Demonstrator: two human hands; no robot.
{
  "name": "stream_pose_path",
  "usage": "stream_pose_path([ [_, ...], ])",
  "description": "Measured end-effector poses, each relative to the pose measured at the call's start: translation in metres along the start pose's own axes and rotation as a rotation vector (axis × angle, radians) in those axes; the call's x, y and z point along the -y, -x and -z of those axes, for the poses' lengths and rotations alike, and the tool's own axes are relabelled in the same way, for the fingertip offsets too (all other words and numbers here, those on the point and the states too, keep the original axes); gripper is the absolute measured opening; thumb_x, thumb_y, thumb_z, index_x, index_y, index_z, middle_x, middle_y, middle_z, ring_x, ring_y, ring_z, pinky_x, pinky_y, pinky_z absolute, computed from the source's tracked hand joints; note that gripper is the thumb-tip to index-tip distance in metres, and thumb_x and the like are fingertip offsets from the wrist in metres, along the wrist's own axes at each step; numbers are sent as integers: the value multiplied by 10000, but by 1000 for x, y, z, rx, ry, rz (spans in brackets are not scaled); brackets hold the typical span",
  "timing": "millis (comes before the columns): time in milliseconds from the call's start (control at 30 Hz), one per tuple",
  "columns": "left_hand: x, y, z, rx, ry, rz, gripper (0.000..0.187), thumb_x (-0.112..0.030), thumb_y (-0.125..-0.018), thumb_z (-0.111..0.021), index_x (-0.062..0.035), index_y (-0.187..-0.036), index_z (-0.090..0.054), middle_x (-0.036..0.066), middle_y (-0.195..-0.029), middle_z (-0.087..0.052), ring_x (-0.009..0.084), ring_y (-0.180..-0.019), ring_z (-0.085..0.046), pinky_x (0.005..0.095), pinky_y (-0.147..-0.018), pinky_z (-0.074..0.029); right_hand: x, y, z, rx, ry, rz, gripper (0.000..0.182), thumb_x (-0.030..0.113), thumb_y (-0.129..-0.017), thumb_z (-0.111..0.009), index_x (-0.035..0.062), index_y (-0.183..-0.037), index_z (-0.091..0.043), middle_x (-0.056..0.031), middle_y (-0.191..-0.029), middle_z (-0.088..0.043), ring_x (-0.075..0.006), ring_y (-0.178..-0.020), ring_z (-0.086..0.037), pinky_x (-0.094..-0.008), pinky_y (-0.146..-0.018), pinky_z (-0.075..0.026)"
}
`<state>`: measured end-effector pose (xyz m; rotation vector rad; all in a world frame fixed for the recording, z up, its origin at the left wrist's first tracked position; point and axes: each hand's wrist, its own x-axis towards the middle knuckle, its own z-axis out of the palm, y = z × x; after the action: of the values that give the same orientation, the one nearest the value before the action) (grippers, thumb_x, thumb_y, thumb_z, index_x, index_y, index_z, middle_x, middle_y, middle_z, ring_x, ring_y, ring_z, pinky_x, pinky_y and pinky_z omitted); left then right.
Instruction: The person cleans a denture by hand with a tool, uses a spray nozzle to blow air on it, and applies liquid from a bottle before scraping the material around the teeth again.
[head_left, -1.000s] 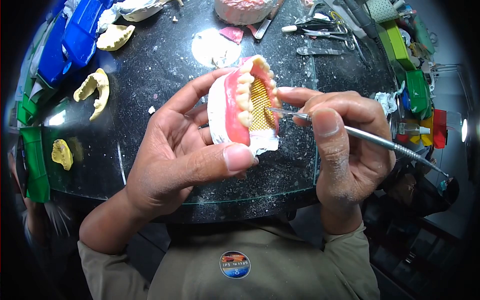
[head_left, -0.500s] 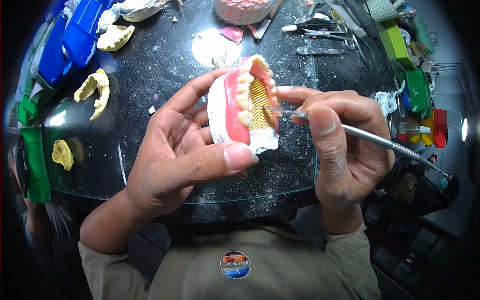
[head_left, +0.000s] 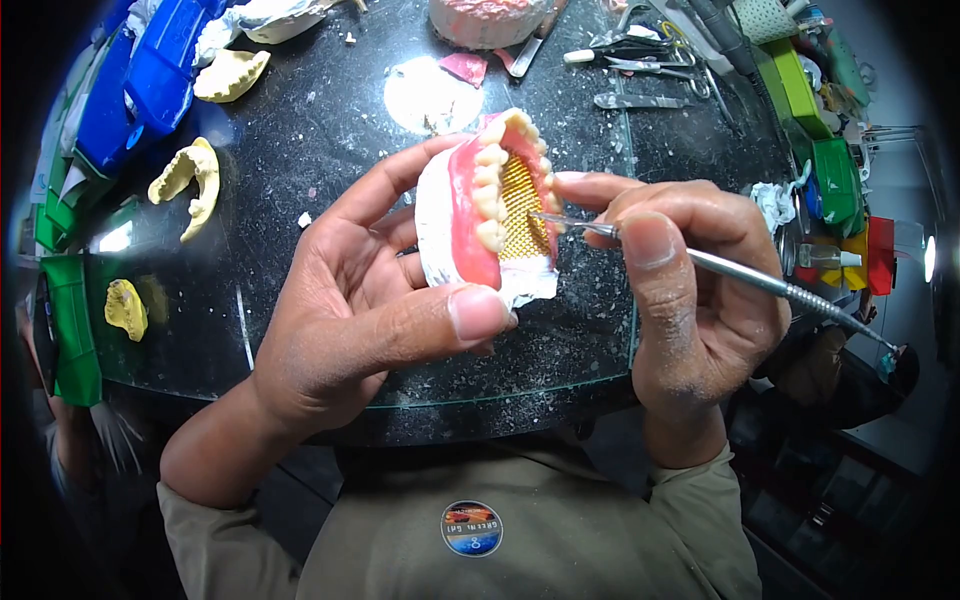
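My left hand (head_left: 350, 290) grips a denture on a white plaster cast (head_left: 436, 230), thumb at its near end and fingers behind it. The denture has a pink gum base (head_left: 466, 215), a row of ivory teeth (head_left: 488, 190) and a gold mesh (head_left: 520, 215) over the palate. Like a pen, a thin metal dental carver (head_left: 740, 270) is held in my right hand (head_left: 700, 290). Its tip reaches inside the arch, at the mesh by the right-hand teeth; whether it touches cannot be made out. My right index finger rests close to those teeth.
Yellowish plaster pieces (head_left: 190, 185) lie on the speckled black table (head_left: 330, 110) at left, near blue bins (head_left: 160, 70). Behind the denture stand a pink-topped cast (head_left: 490, 25) and a pink wax scrap (head_left: 463, 68). Scissors (head_left: 655, 68) and a metal blade (head_left: 640, 102) lie at back right.
Almost nothing differs. The carver and my right hand have shifted very slightly; my left hand and the denture stay in place.
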<state>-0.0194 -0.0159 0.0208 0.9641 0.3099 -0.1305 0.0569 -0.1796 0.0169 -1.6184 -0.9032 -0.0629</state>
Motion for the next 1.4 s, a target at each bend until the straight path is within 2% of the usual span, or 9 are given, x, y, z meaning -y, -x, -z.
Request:
stream_pose_path([
  [267,-2,0,-2,-19,-66,8,944,-306,-583,-713,42,-1323,-242,156,-1165,-494,196,-962,-582,265,-703,-538,0,0,5,-94,-10,35,153,121,-887,-495,-32,-876,-505,-145,-758,-576,-251,-723,-614,-432,-724,-526],
  [533,2,0,3,-49,-178,-40,924,-355,-601,-670,44,-1324,-255,160,-1145,-518,194,-938,-594,219,-648,-514,-10,55,87,-423,173,-58,161,91,-905,-437,-55,-932,-501,-169,-887,-570,-288,-916,-575,-327,-807,-462],
  [600,7,0,1,-103,-246,-68,939,-423,-621,-663,44,-1326,-255,158,-1149,-517,173,-899,-596,212,-621,-500,-15,79,102,-576,231,-146,101,54,-874,-476,-40,-901,-501,-194,-864,-592,-229,-817,-577,-335,-797,-445],
  [867,14,-1,14,50,-270,-180,783,-323,-755,-608,3,-1349,-216,173,-1253,-438,245,-1066,-535,282,-734,-533,-24,134,118,-656,302,-239,88,16,-860,-506,-46,-922,-517,-197,-951,-592,-148,-809,-572,-267,-759,-475],
  [967,12,-2,1,-175,-360,-119,983,-448,-616,-686,63,-1324,-235,181,-1186,-483,231,-1034,-553,274,-700,-537,-27,134,120,-700,312,-248,90,15,-862,-512,-49,-925,-522,-187,-950,-595,-144,-802,-577,-264,-761,-484],
  [1067,12,-1,-1,-189,-341,-130,975,-435,-624,-683,63,-1327,-226,189,-1204,-468,241,-1037,-554,291,-715,-541,-28,133,117,-701,337,-258,86,6,-862,-509,-49,-926,-526,-185,-947,-597,-141,-801,-578,-262,-761,-486],
  [1133,10,-1,-2,-163,-334,-92,983,-440,-622,-683,63,-1328,-221,190,-1210,-460,243,-1033,-555,297,-719,-543,-28,133,116,-709,344,-258,84,1,-862,-507,-50,-925,-527,-186,-944,-599,-141,-803,-580,-261,-762,-487],
  [1267,14,1,13,82,-217,-183,771,-295,-784,-582,-30,-1374,-163,181,-1290,-400,285,-1102,-512,325,-741,-547,-28,133,117,-695,351,-244,81,0,-863,-506,-51,-922,-528,-187,-939,-601,-144,-806,-580,-262,-763,-487],
  [1400,14,0,15,94,-221,-183,787,-309,-774,-590,-33,-1375,-163,182,-1289,-401,286,-1101,-513,323,-747,-546,-29,133,118,-710,356,-253,82,7,-865,-505,-50,-918,-530,-188,-939,-602,-146,-808,-579,-264,-764,-483],
])
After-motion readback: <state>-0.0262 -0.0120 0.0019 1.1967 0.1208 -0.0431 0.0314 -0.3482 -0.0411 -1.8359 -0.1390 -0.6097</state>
